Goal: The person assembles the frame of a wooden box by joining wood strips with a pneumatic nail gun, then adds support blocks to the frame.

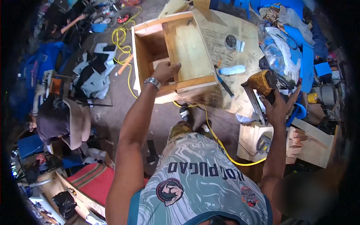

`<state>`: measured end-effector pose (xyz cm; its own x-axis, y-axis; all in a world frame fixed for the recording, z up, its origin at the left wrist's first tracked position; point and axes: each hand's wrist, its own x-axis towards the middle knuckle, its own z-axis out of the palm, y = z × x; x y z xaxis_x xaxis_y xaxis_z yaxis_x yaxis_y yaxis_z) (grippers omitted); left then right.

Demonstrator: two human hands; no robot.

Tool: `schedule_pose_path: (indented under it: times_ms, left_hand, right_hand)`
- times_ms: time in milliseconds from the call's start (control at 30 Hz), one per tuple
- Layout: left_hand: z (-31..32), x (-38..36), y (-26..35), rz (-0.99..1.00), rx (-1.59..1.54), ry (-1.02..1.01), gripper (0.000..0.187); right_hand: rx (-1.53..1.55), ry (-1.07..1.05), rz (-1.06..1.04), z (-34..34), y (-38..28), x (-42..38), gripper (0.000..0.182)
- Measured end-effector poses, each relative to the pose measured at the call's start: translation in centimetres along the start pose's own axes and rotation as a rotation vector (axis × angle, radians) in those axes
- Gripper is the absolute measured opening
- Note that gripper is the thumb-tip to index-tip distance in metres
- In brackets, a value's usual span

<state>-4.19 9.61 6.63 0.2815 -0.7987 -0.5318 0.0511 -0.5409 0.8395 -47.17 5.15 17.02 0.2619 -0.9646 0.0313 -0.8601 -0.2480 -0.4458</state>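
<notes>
- The left hand (165,71), with a shiny metal watch (152,81) on its wrist, is over the light brown wooden box (189,48). Its fingers bend over the middle board, near the box's open part. I cannot tell if they grip the wood or just rest on it.
- The right hand (276,105) has its fingers wrapped around the worn orange-brown and grey metal nail gun (262,83). The long, thin grey part of the gun hangs down just left of these fingers.
- Just below the right fingers is a small pale wooden block (247,140), with a dark grey tool (264,144) beside it.
- To the right of the left fingers, just past the box, is a hammer with a long dark handle (225,84).
- A bit farther right of the left fingers, a clear plastic bottle (232,70) lies on a big flat sheet of pale plywood (245,32).
- Past the bottle from the left fingers is a small round black tub (230,42).
- Far to the left of the left fingers are black and white scraps (99,69) on the floor.
</notes>
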Motion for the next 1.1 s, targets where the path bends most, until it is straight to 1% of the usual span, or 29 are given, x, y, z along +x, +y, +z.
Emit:
schedule_pose_path:
  times_ms: [67, 100, 200, 233, 267, 333, 367, 433, 467, 500, 600, 633, 700, 767, 800, 833, 867, 967, 1000, 1067, 1100]
  left_hand:
    - [0.8, -1.1, 0.7, -0.006, 0.004, 0.008, 0.029]
    - [0.4, 0.6, -0.9, -0.003, 0.016, 0.013, 0.027]
    - [0.2, 0.4, -0.7, -0.011, -0.012, -0.032, 0.025]
    - [-0.1, 0.6, -0.2, -0.030, -0.030, -0.072, 0.027]
    - [-0.5, 0.8, 0.3, -0.058, -0.043, -0.116, 0.029]
    - [-1.3, 1.2, 0.3, -0.133, -0.066, -0.214, 0.034]
    - [-2.0, 2.7, 0.2, -0.155, -0.009, -0.250, 0.040]
    - [-2.5, 4.4, 0.4, -0.171, -0.154, -0.289, 0.039]
    - [-2.7, 5.3, 0.9, -0.180, -0.223, -0.316, 0.039]
    - [-2.6, 5.0, 1.4, -0.170, -0.163, -0.327, 0.038]
    - [-2.7, 6.8, -0.2, -0.100, -0.240, -0.461, 0.039]
    - [-2.3, 6.9, -0.3, -0.101, -0.261, -0.440, 0.041]
    - [-2.7, 6.6, 0.5, -0.143, -0.233, -0.463, 0.042]
    - [-3.2, 6.9, 0.8, -0.179, -0.165, -0.505, 0.046]
    - [-3.4, 7.3, 0.4, -0.170, -0.181, -0.539, 0.047]
    - [-3.4, 7.7, -0.2, -0.164, -0.194, -0.573, 0.048]
    - [-3.1, 7.8, -0.4, -0.146, -0.207, -0.603, 0.050]
    - [-3.3, 7.5, 0.1, -0.148, -0.168, -0.530, 0.052]
    - [-3.5, 7.6, 0.7, -0.148, -0.162, -0.498, 0.051]
    - [-4.4, 9.4, 1.9, -0.167, -0.153, -0.541, 0.049]
    - [-4.7, 9.8, 1.9, -0.185, -0.142, -0.563, 0.048]
  right_hand:
    - [0.003, 0.071, -0.040, -0.8, -0.3, -1.9, 0.050]
    - [-0.029, 0.067, -0.068, -1.6, -0.4, -2.5, 0.047]
    - [0.045, 0.114, -0.015, -4.7, -1.9, -4.3, 0.046]
    - [-0.023, 0.150, -0.085, -5.6, -2.0, -4.5, 0.046]
    - [-0.044, 0.156, -0.094, -6.5, -2.7, -4.6, 0.046]
    - [-0.092, 0.152, -0.095, -7.9, -4.7, -4.6, 0.045]
    - [-0.199, 0.163, -0.126, -8.1, -6.2, -4.3, 0.043]
    - [-0.196, 0.107, -0.091, -8.2, -10.0, -3.4, 0.042]
    - [-0.197, 0.085, -0.066, -7.8, -11.7, -2.8, 0.042]
    - [-0.214, 0.060, -0.034, -7.3, -12.5, -2.2, 0.048]
    - [-0.403, -0.031, 0.055, -4.6, -18.8, 0.2, 0.053]
    - [-0.476, -0.100, 0.102, -3.8, -20.7, 1.4, 0.055]
    - [-0.600, -0.227, 0.197, -2.0, -24.3, 3.5, 0.057]
    - [-0.707, -0.280, 0.252, -0.1, -27.8, 5.5, 0.057]
    - [-0.754, -0.310, 0.279, 0.7, -28.9, 6.3, 0.057]
    - [-0.832, -0.326, 0.233, 1.5, -28.9, 7.0, 0.057]
    - [-0.819, -0.344, 0.234, 2.0, -29.3, 7.1, 0.057]
    - [-0.806, -0.385, 0.236, 4.3, -33.0, 8.1, 0.058]
    - [-0.823, -0.391, 0.235, 5.0, -33.6, 8.4, 0.062]
    - [-0.851, -0.405, 0.236, 6.3, -34.1, 8.4, 0.070]
    - [-0.855, -0.448, 0.257, 6.4, -35.1, 8.5, 0.066]
